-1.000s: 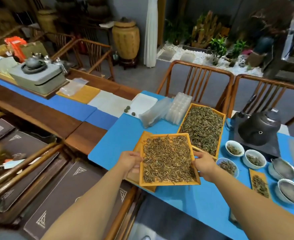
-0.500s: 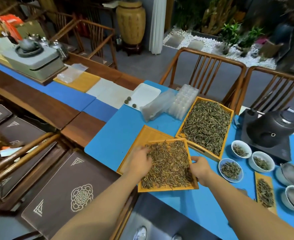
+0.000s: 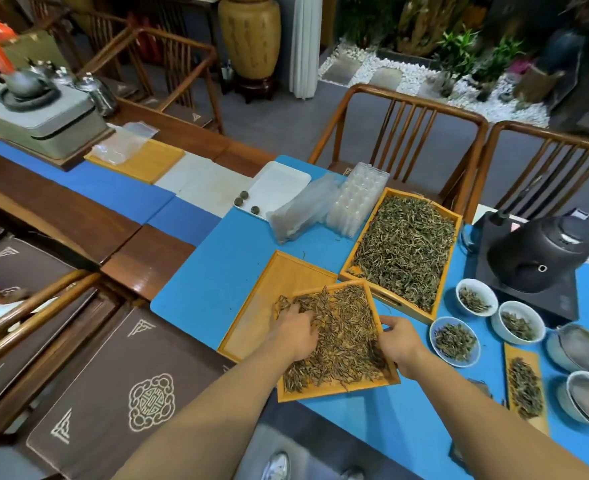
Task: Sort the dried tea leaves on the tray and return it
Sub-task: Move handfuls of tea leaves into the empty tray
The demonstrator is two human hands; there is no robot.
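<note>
Single head-worn wide view, forward and down, close over the blue table (image 3: pixel 216 271).

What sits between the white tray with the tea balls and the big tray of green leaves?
In the head view, a clear plastic bag and a stack of clear plastic moulds lie between the white tray and the big tray.

A bright blue table cover (image 3: pixel 216 271) is seen under honey-yellow wooden trays. The nearest tray (image 3: pixel 338 389) is filled with brown and golden dried tea leaves (image 3: pixel 345 334); the larger tray (image 3: pixel 454 216) is filled with grey-green leaves (image 3: pixel 403 251). White bowls (image 3: pixel 476 296) are set beside a black kettle (image 3: pixel 539 258). Brown seat cushions (image 3: pixel 119 393) are patterned with cream emblems.
</note>
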